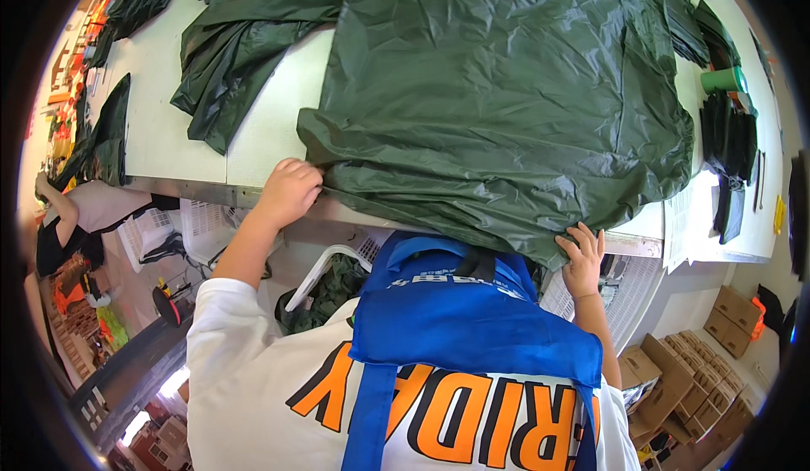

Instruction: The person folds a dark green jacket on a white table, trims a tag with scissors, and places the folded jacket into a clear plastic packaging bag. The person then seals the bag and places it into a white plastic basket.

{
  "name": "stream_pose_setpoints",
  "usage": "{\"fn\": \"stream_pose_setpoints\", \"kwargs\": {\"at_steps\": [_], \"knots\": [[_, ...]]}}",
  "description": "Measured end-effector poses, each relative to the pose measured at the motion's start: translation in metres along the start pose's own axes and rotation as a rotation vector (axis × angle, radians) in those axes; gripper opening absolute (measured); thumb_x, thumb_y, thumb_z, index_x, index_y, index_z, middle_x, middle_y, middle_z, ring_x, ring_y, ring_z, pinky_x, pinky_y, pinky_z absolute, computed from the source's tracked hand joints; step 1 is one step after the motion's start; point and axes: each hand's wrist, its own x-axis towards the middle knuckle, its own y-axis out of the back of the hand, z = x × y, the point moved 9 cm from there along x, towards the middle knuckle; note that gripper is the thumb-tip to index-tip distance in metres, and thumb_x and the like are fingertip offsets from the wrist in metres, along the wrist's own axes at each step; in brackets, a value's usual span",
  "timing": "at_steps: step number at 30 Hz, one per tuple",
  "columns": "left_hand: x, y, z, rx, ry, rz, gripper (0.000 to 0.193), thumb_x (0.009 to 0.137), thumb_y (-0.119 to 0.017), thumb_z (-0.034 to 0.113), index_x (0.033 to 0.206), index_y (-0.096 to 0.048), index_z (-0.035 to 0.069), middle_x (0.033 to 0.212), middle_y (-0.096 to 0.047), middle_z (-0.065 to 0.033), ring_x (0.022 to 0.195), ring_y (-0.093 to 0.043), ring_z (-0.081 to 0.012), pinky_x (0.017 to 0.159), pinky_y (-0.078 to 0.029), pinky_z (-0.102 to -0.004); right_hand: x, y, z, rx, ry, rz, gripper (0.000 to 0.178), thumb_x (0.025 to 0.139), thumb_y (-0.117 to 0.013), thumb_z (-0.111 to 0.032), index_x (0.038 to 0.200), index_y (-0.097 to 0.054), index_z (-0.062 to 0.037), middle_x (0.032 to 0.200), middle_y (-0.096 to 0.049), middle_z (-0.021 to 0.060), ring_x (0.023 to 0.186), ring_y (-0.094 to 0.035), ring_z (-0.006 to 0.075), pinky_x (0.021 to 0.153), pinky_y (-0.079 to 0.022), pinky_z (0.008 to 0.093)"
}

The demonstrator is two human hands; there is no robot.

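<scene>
A large sheet of shiny dark green waterproof fabric [498,75] lies spread over the white table, its near edge bunched into folds that hang over the front. At its near left corner my left hand [292,189] is closed on the edge, knuckles up. My right hand [582,258] rests at the near right edge of the same fabric, fingers apart and touching the folds. The garment or piece it belongs to cannot be made out.
More dark green fabric [240,49] lies folded at the left of the white table [160,108]. A green roll [723,80] and dark strips [727,142] are at the right. White baskets [207,222] stand below; cardboard boxes [692,378] sit lower right. Another person [93,209] works far left.
</scene>
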Motion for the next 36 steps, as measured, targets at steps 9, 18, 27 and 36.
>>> {"fn": "stream_pose_setpoints", "kwargs": {"at_steps": [9, 18, 27, 36], "knots": [[0.057, 0.057, -0.043, -1.475, 0.349, 0.041, 0.022, 0.088, -0.062, 0.032, 0.092, -0.057, 0.01, 0.098, -0.065, -0.0052, 0.088, -0.058, -0.015, 0.082, -0.045, -0.0294, 0.103, 0.124, 0.07, 0.11, -0.213, 0.216, 0.022, 0.091, -0.053, -0.014, 0.107, -0.052, 0.0012, 0.087, -0.059, 0.0275, 0.083, -0.057, 0.0454, 0.07, -0.044, 0.0445], [0.047, -0.043, -0.062, -1.669, 0.709, 0.079, 0.057, 0.093, -0.056, 0.038, 0.134, -0.044, 0.001, 0.13, -0.053, -0.01, 0.12, -0.05, -0.0231, 0.102, -0.038, -0.037, 0.202, 0.043, 0.124, -0.239, -0.388, 0.061, 0.034, 0.093, -0.049, -0.04, 0.106, -0.054, -0.0086, 0.108, -0.063, 0.0163, 0.098, -0.06, 0.0364, 0.081, -0.046, 0.0486], [0.038, -0.038, -0.045, -0.944, 0.747, 0.395, 0.042, 0.096, -0.053, 0.033, 0.126, -0.054, 0.003, 0.119, -0.06, -0.0076, 0.107, -0.054, -0.0177, 0.095, -0.039, -0.0303, 0.032, 0.114, 0.2, -0.035, -0.354, 0.316, 0.046, 0.079, -0.053, -0.004, 0.125, -0.054, -0.0085, 0.139, -0.047, 0.0063, 0.136, -0.033, 0.0302, 0.11, -0.025, 0.0414], [0.053, -0.034, -0.039, -0.328, 0.698, 0.383, 0.034, 0.098, -0.048, 0.029, 0.118, -0.053, 0.003, 0.094, -0.063, -0.0256, 0.088, -0.06, -0.0435, 0.077, -0.047, -0.0421, 0.059, 0.111, 0.264, 0.212, -0.485, 0.165, 0.032, 0.093, -0.054, -0.027, 0.077, -0.055, 0.0005, 0.071, -0.055, 0.024, 0.07, -0.053, 0.0435, 0.062, -0.041, 0.0473]]}}
